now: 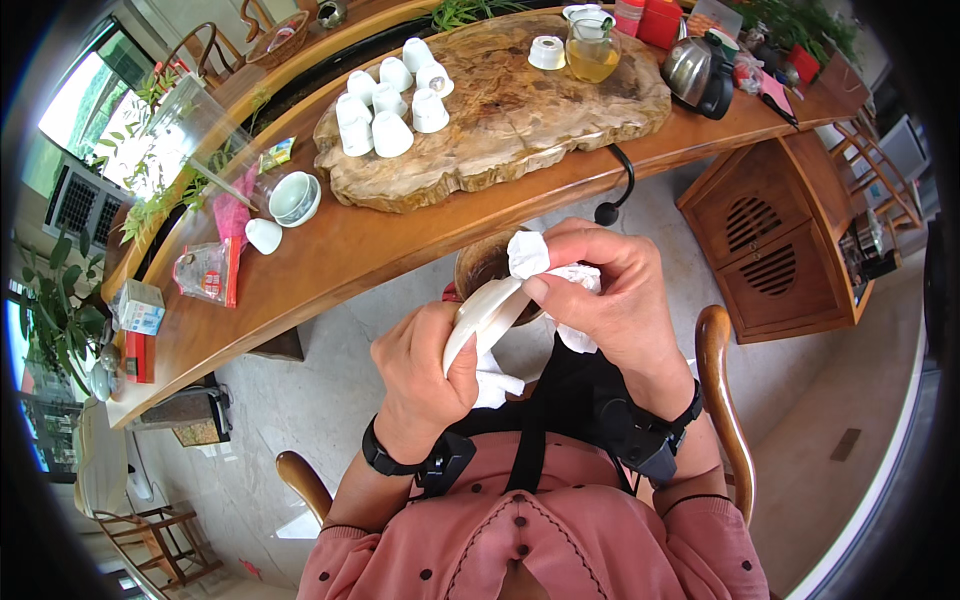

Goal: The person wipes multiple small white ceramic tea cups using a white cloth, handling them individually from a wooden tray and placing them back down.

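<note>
My left hand (428, 362) grips a white shallow dish (482, 312) by its near edge, thumb on one side. The dish is tilted and seen almost edge-on, so its full shape is hidden. In the closed fingers of my right hand (612, 290) is a crumpled white tissue (527, 255), pressed at the far end of the dish. More white paper hangs below the dish, between the hands. Both hands are over my lap, in front of the table edge. Partly hidden behind them stands a brownish round container (480, 262).
A wooden table (300, 270) curves ahead, bearing a thick slab tray (500, 130). On the slab are several upturned white cups (391, 133) and a glass pitcher (593, 58) of yellow liquid. A metal kettle (697, 75) stands right; pale bowls (294, 198) and a plastic packet (208, 275) lie left.
</note>
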{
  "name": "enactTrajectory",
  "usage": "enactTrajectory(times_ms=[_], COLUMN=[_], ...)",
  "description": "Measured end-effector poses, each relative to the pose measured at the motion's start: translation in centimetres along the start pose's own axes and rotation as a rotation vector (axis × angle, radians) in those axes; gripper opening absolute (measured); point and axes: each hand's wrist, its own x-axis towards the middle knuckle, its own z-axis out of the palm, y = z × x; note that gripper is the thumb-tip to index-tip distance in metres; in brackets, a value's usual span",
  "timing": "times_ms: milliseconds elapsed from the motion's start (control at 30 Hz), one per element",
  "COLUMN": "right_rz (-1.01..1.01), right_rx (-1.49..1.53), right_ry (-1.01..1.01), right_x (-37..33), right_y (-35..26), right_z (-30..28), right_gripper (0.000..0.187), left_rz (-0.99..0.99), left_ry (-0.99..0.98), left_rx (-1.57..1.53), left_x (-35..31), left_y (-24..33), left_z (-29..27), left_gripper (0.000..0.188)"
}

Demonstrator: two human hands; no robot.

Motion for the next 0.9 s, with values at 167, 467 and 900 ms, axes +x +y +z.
enactTrajectory(times_ms=[167,467,900], right_rz=[-0.006,0.074,0.058], right_rx=[0.0,0.045,0.058], right_ry=[-0.004,-0.004,-0.003], right_x=[-0.07,-0.12,-0.2], right_y=[0.0,-0.19,-0.28], right_z=[0.16,-0.03,0.11], right_gripper=[0.011,0.012,0.012], left_rz=[-0.005,0.024,0.048], left_ry=[0.011,0.022,0.023], left_rx=[-0.018,0.002,0.008], left_x=[-0.1,-0.07,0.04], left_y=[-0.05,-0.04,-0.25], left_z=[-0.02,-0.05,-0.17], left_gripper=[0.013,0.014,0.014])
